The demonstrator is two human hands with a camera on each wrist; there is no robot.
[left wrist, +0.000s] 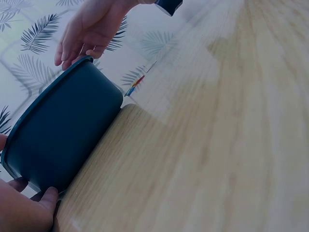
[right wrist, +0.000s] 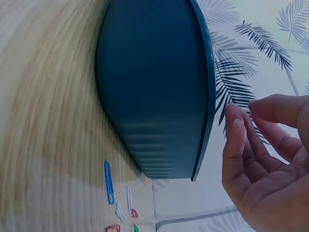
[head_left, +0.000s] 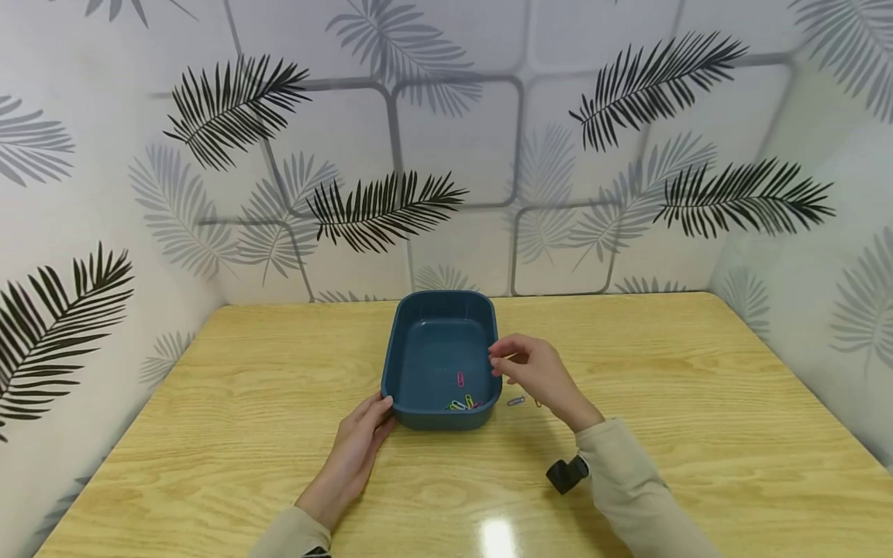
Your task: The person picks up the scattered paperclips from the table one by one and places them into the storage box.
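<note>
A dark blue plastic bin (head_left: 443, 421) stands on the table, with several coloured paper clips (head_left: 458, 405) gathered inside its near end. One pink paper clip (head_left: 460, 380) lies apart from them on the bin's floor. My left hand (head_left: 359, 446) grips the bin's near left corner, thumb at the rim and fingers low on the outer side. Over the bin's right rim is my right hand (head_left: 533, 372), its thumb and fingertips close together. In the right wrist view a gap shows between them, with nothing visible held. Outside the bin, a blue paper clip (right wrist: 109, 182) lies near other clips.
The wood-grain table (head_left: 279, 364) reaches back to a wall (head_left: 460, 147) covered with a leaf pattern. Beside the bin, under my right hand, lie loose paper clips (head_left: 516, 401). A black device (head_left: 567, 473) is strapped at my right wrist.
</note>
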